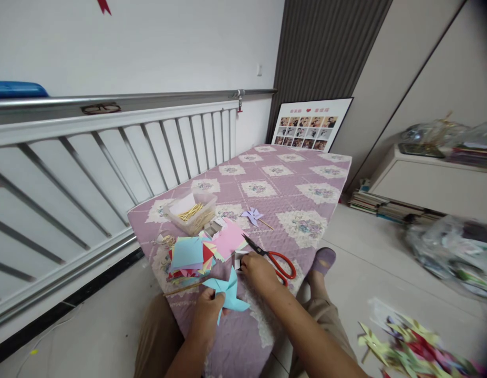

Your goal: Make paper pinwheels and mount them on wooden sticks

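Observation:
My left hand (pixel 209 310) is closed on a light blue paper pinwheel (pixel 229 295), pinched near its middle. A thin wooden stick (pixel 184 289) runs leftward from beside it; whether the two are joined I cannot tell. At a small white box (pixel 239 257), my right hand (pixel 257 269) has its fingers bent down into the opening, and what they hold is hidden. Scissors with red handles (pixel 280 262) lie just beyond that hand. Square coloured paper sheets (pixel 188 253) are piled left of the box, with pink paper (pixel 229 239) behind it.
A clear plastic tub (pixel 176 215) of wooden sticks stands at the table's left side. Beyond the scissors lies a purple pinwheel (pixel 252 215). A white radiator (pixel 148 157) borders the flowered tablecloth (pixel 259 189). Several finished pinwheels (pixel 414 341) are heaped at lower right.

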Demonstrator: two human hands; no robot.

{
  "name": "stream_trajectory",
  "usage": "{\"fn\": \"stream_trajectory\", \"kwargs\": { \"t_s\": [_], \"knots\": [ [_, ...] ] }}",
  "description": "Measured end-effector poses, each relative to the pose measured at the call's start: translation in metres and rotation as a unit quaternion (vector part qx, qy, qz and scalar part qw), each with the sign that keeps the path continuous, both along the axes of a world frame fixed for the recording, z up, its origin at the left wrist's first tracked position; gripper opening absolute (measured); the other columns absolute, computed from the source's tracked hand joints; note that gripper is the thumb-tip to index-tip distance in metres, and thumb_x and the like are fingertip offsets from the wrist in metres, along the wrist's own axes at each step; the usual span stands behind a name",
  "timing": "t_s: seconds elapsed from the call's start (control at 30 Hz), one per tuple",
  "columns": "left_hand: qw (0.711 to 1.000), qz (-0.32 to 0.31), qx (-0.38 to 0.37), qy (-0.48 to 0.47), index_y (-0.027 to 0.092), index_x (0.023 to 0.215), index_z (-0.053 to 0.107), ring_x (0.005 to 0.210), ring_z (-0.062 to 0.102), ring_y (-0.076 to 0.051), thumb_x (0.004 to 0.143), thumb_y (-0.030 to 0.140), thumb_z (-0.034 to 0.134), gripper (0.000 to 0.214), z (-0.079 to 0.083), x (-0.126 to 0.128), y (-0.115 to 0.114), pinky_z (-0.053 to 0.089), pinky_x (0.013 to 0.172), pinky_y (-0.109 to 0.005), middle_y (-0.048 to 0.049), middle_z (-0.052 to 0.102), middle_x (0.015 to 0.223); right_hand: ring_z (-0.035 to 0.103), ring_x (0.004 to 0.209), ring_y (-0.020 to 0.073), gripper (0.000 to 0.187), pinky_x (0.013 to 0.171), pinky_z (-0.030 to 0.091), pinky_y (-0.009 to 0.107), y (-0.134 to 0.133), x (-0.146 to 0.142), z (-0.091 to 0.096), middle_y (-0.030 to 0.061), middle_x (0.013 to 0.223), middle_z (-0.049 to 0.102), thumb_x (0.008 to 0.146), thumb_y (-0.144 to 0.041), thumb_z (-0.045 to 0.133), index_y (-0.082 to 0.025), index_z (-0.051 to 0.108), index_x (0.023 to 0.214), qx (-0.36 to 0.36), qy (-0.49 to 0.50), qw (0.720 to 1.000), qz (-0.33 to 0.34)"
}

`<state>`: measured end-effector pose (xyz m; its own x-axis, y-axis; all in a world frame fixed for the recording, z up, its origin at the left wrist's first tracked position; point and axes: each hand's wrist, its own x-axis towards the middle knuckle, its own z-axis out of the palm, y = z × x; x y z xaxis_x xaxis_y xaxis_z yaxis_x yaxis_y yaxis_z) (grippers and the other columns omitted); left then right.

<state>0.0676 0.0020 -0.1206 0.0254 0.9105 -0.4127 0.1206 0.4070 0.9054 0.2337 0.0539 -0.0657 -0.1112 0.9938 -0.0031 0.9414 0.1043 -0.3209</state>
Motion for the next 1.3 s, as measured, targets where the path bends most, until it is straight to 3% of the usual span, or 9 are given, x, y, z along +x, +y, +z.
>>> {"fn": "stream_trajectory", "kwargs": {
  "t_s": [0.33, 0.7, 1.0, 1.3],
  "knots": [
    [0.999, 0.024, 0.012, -0.040, 0.022, 0.070, 0.055, 0.051, 0.052, -0.015, 0.074, 0.033, 0.051, 0.012, -0.011, -0.002, 0.001, 0.038, 0.051, -0.025, 0.0040, 0.054, 0.049, 0.063, 0.090, 0.0237, 0.026, 0.069, 0.043, 0.028, 0.002, -0.008, -0.002, 0.0144, 0.096, 0.069, 0.086, -0.012, 0.045, -0.013, 0.069, 0.092, -0.013, -0.058, 0.998, -0.010],
    [0.996, 0.058, -0.008, -0.074, 0.021, 0.075, 0.056, 0.056, 0.057, -0.015, 0.070, 0.030, 0.054, 0.009, 0.000, 0.000, -0.001, 0.043, 0.055, -0.024, 0.0044, 0.056, 0.053, 0.063, 0.083, 0.0206, 0.025, 0.065, 0.040, 0.026, -0.001, -0.005, -0.008, 0.0125, 0.093, 0.068, 0.089, -0.018, 0.044, -0.014, 0.068, 0.089, -0.001, -0.028, 0.999, -0.020],
    [0.991, 0.080, 0.000, -0.111, 0.022, 0.073, 0.058, 0.051, 0.054, -0.014, 0.069, 0.027, 0.057, 0.006, -0.004, -0.001, 0.000, 0.044, 0.054, -0.025, 0.0034, 0.059, 0.056, 0.057, 0.091, 0.0179, 0.021, 0.076, 0.039, 0.024, -0.004, -0.013, -0.009, 0.0068, 0.094, 0.065, 0.090, -0.022, 0.047, -0.020, 0.067, 0.095, 0.054, 0.011, 0.998, 0.024],
    [0.987, 0.092, -0.008, -0.128, 0.020, 0.073, 0.058, 0.049, 0.053, -0.012, 0.065, 0.028, 0.060, 0.012, 0.003, -0.001, -0.001, 0.043, 0.053, -0.025, 0.0033, 0.060, 0.058, 0.056, 0.087, 0.0205, 0.028, 0.074, 0.039, 0.028, -0.003, -0.021, -0.020, 0.0101, 0.094, 0.064, 0.093, -0.030, 0.041, -0.020, 0.067, 0.092, 0.065, -0.024, 0.997, 0.047]
  ]
}}
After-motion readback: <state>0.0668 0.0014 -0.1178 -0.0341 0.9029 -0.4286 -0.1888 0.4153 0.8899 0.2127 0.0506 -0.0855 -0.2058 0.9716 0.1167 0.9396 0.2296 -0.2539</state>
